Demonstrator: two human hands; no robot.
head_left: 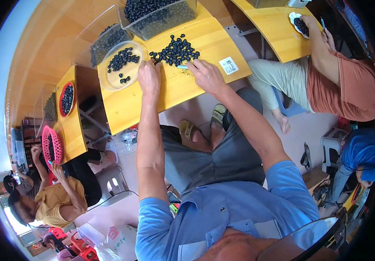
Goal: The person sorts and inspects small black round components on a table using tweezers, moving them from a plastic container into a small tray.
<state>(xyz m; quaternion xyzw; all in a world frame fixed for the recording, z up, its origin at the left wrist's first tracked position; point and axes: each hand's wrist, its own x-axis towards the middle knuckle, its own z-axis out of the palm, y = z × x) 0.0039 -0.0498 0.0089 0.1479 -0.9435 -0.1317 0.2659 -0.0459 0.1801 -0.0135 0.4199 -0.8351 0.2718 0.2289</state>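
My left hand (149,78) is closed at the table's near side, its fingertips pinched at a small dark piece (156,61). To its right, my right hand (206,75) grips a slim light-blue tool (181,67) that points left. Beyond both hands lies a loose heap of small dark round pieces (178,51), with fine crumbs on the wood near the tool. A shallow round clear tray (104,79) stands to the left of my left hand and holds more of these pieces. What the pieces are, I cannot tell.
Clear plastic bins (161,26) full of dark pieces stand at the table's far side. A white printed label (228,65) lies on the yellow table (126,111) at right. Co-workers sit at tables on both sides, one with a pink basket (51,150), another with a white dish (292,16).
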